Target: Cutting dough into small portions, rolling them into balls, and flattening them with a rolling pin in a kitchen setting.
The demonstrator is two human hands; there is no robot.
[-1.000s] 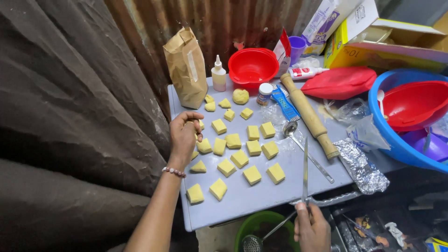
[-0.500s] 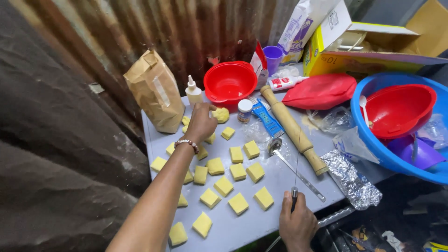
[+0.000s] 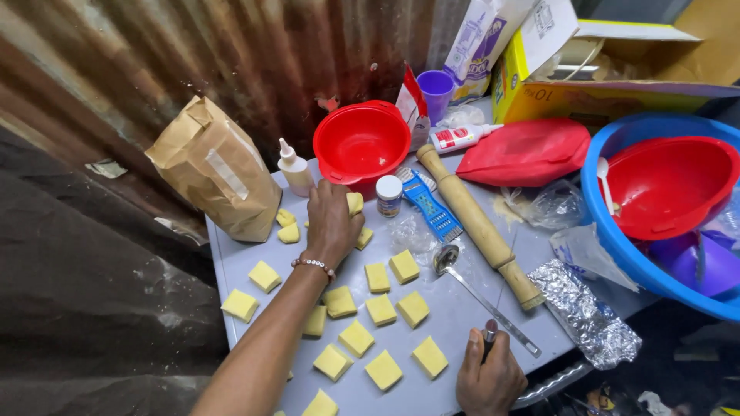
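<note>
The grey table [image 3: 462,316] is the biggest thing here, and the far right side is packed with a blue basin [image 3: 617,231] holding a red bowl [image 3: 671,185]. A brown paper bag [image 3: 216,169] stands at the back left, with another red bowl [image 3: 361,142] and a wooden rolling pin [image 3: 478,227] near the middle.

Then there are the dough squares [image 3: 378,308]: pale yellow, flat, roughly cut cubes spread in loose rows across the near half of the table, plus a few rounder scraps by the bag.

The left hand [image 3: 330,223] is stretched to the back of the table, fingers curled over a lump of dough [image 3: 354,202] just in front of the red bowl, so it's grasping that. The right hand [image 3: 489,377] sits at the near edge, clenched around a thin knife [image 3: 501,296] pointing away.

Compared with half a second back, the left hand is at about the same spot by the lump, and the right is still on the knife.
</note>
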